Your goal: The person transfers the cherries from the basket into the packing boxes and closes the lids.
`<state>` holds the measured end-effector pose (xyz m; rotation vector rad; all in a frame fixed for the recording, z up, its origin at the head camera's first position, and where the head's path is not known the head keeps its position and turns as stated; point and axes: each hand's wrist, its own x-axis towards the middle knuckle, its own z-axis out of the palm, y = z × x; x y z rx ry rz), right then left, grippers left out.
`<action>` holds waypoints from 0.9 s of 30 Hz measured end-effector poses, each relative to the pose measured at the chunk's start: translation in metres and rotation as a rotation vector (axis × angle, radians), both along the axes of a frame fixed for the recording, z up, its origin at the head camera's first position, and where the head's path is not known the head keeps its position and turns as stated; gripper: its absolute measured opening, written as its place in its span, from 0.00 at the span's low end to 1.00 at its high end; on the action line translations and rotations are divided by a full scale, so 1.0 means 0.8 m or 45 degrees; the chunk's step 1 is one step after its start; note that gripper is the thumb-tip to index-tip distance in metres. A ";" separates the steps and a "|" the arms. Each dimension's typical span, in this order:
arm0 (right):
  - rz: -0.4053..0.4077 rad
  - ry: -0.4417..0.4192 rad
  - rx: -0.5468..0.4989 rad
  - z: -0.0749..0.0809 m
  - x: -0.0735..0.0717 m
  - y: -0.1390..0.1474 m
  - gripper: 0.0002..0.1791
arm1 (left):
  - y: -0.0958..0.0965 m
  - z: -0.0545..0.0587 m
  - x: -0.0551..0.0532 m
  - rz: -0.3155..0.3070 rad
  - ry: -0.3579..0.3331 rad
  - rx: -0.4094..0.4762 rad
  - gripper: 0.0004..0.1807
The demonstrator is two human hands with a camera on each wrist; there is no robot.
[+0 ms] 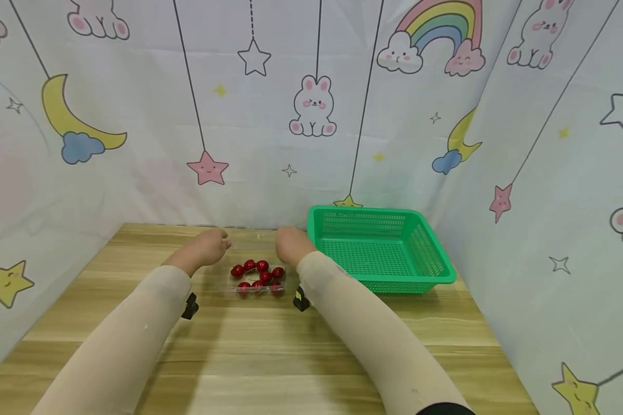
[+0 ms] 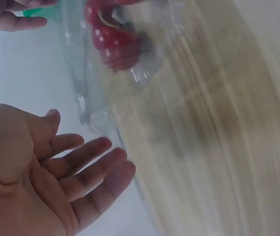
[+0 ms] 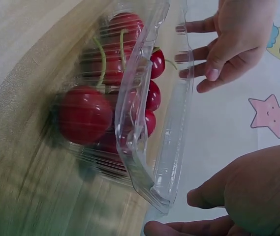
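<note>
A clear plastic clamshell box (image 3: 121,130) holds several red cherries (image 1: 265,277), some with green stems. Its transparent lid (image 3: 171,147) is raised on the far side of the box. At the lid's left end is my left hand (image 1: 207,249), with loosely bent, spread fingers (image 2: 98,179) right at the plastic edge in the left wrist view. My right hand (image 1: 293,248) is by the lid's right end. In the right wrist view its thumb and fingers are apart beside the lid's corner, with nothing between them.
A green plastic basket (image 1: 379,286) with slotted walls stands to the right of the box, close by my right hand. The wooden table (image 1: 254,357) meets a patterned white cloth (image 1: 270,190) at the back and on the sides.
</note>
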<state>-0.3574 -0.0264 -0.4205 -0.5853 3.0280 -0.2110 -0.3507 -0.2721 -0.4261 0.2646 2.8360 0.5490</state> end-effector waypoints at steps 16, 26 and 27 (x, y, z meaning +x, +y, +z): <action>0.032 -0.094 0.016 0.001 -0.004 -0.004 0.14 | -0.007 -0.014 -0.010 0.167 -0.037 0.244 0.38; -0.049 -0.028 -0.161 0.012 -0.008 0.002 0.29 | -0.004 -0.013 -0.012 0.189 0.013 0.230 0.45; -0.060 -0.016 -0.190 0.015 -0.009 0.003 0.31 | -0.003 -0.013 -0.012 0.191 0.017 0.232 0.44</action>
